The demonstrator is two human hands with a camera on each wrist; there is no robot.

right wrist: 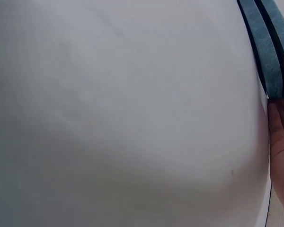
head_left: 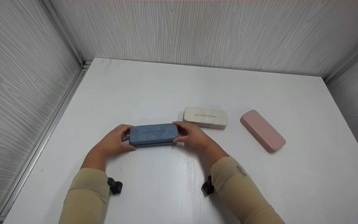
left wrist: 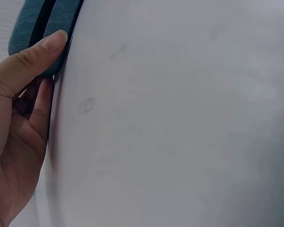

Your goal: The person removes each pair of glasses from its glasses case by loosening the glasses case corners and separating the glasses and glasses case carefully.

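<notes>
A blue glasses case (head_left: 153, 134), with faint lettering on its lid, lies lengthwise between both hands. My left hand (head_left: 117, 140) grips its left end, thumb at the near edge and fingers round the far corner. On the other end, my right hand (head_left: 194, 134) pinches the case between thumb and fingers. In the left wrist view the left thumb (left wrist: 49, 45) rests on the case's side below a dark seam (left wrist: 41, 21) that separates lid and base. The right wrist view catches only part of the case (right wrist: 267, 47) and of the right hand (right wrist: 283, 146).
A cream glasses case (head_left: 205, 117) with lettering lies just behind the right hand. Farther right, a pink case (head_left: 263, 130) lies at a slant. All sit on a white tabletop (head_left: 160, 90), enclosed by wood-grain panels (head_left: 197, 31) at the back and sides.
</notes>
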